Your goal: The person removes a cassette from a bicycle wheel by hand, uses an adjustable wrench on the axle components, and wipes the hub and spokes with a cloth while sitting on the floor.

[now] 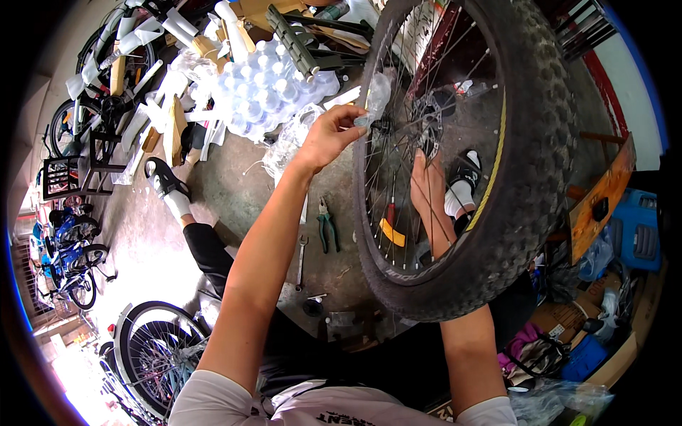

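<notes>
A bicycle wheel [503,163] with a thick knobby black tyre stands upright before me, slightly tilted. My left hand [332,136] is at its left side by the hub [383,126], thumb and fingers pinched on a small piece of clear plastic wrapping [379,98]. Behind the spokes, my right hand [430,188] reaches up to the hub's other end beside the disc brake rotor [428,117]. Its fingers curl at the axle end and seem to hold the wheel there; spokes partly hide them.
On the floor lie green-handled pliers [326,226] and a wrench [302,263]. Shrink-wrapped bottles [264,89] and packing scraps are beyond. Bicycles [71,248] stand at left, another wheel [158,348] at lower left. A wooden stool [602,199] and blue case [637,231] are at right.
</notes>
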### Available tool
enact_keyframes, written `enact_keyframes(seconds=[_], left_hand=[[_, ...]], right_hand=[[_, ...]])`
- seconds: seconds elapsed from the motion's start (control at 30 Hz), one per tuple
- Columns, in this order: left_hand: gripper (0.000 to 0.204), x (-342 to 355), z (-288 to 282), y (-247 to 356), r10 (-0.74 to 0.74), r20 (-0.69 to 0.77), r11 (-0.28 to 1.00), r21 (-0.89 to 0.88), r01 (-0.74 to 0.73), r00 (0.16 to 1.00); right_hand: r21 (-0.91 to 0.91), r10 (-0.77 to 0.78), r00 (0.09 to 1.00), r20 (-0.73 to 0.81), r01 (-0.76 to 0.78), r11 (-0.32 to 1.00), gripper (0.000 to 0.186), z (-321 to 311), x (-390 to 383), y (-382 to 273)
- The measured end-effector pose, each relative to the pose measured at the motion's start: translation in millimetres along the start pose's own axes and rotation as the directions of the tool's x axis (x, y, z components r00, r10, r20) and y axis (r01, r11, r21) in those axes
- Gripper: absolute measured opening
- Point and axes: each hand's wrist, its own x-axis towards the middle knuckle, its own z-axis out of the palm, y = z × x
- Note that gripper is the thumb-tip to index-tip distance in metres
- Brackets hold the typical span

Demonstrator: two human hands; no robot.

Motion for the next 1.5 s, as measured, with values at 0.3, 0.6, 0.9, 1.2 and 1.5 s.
enact_keyframes(seconds=[0.3, 0.6, 0.9, 1.2, 1.5], left_hand=[[0.04, 11.5, 7.2, -9.2, 0.042, -0.107, 0.89, 0.456, 0.012, 0.993], [0.025, -5.5, 23.3, 8.6, 0.319, -0.349, 0.885, 0.442, -0.145, 0.881], [0.022, -2.2, 16.7, 5.4, 0.552, -0.081, 0.647, 0.67, -0.365, 0.83], [0.027, 3.3, 31.1, 12.2, 0.417, -0.381, 0.788, 0.603, -0.12, 0.825], [0.014, -6.1, 10.4, 5.9, 0.587, 0.003, 0.596, 0.675, -0.435, 0.81]], right_hand=[[0.073, -0.084, 0.994, -0.068, 0.089, 0.993, 0.052, -0.1, -3.1, -6.2], [0.052, 0.012, 1.0, -0.015, -0.012, 0.999, 0.05, 0.8, -1.6, -3.0], [-0.003, -0.039, 0.999, -0.021, 0.039, 0.999, 0.063, 7.2, 1.6, 6.7], [0.001, 0.021, 1.0, 0.019, -0.021, 1.0, 0.054, 0.5, -0.5, -3.6], [0.035, -0.012, 1.0, -0.028, 0.013, 0.999, 0.049, 4.6, 0.3, -0.6]])
